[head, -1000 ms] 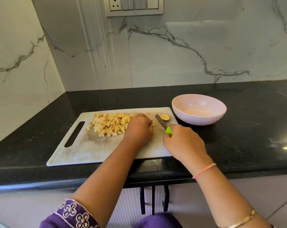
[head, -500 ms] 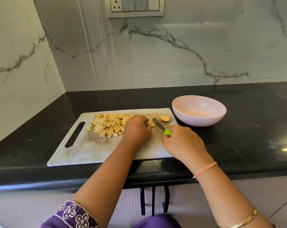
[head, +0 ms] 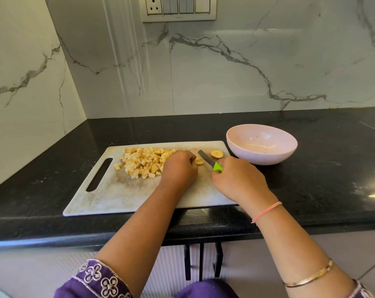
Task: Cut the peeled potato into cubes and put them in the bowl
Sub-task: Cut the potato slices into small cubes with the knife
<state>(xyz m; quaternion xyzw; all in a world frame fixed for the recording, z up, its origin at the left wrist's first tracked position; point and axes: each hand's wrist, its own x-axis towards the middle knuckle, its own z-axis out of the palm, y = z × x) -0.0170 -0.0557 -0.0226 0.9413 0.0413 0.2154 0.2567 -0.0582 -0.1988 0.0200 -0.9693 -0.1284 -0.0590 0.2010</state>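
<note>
My left hand (head: pixel 179 168): fingers curled, tips pinning a small pale potato slice (head: pixel 199 161) on the white plastic cutting board (head: pixel 118 196). My right hand (head: pixel 238 179): fingers wrapped around the green-handled steel knife (head: pixel 207 158), blade pointing to 11 o'clock, just beside that slice. Heap of pale yellow potato cubes (head: pixel 145 162): at my left hand's 10 o'clock. Pale pink round bowl (head: pixel 261 145): at my right hand's 1 o'clock.

Glossy speckled stone counter (head: pixel 311 190); scuffed matt plastic cutting board (head: pixel 122 196); smooth shiny bowl (head: pixel 266 158); knife (head: pixel 207 158) with metal blade and plastic handle.
</note>
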